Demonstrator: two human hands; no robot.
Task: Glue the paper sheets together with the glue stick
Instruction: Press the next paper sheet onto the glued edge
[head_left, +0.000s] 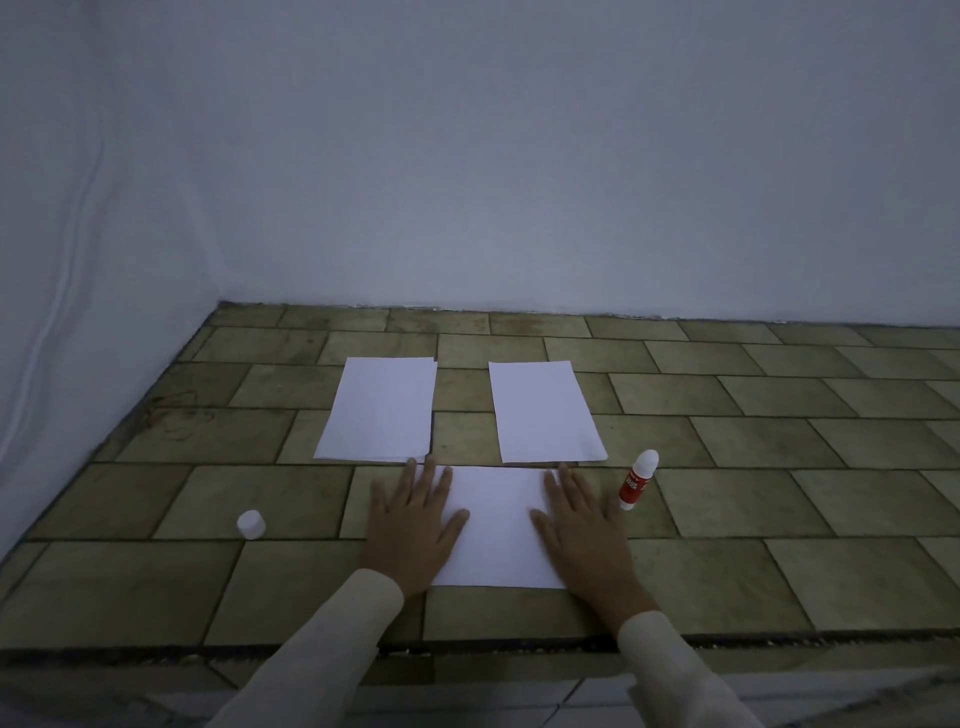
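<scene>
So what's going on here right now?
A person presses both hands flat on the near paper sheet, the left hand over its left edge and the right hand over its right edge. Two more lots of paper, the far left sheets and the far right sheet, lie side by side beyond it. The glue stick sits untouched just right of the right hand, and a white cap stands off to the left.

The only print I can spot is on the glue stick (638, 478). Its red label (631, 486) wraps the body and carries white characters running along its length, but they are too small and blurred to read. No word or number is legible.
</scene>
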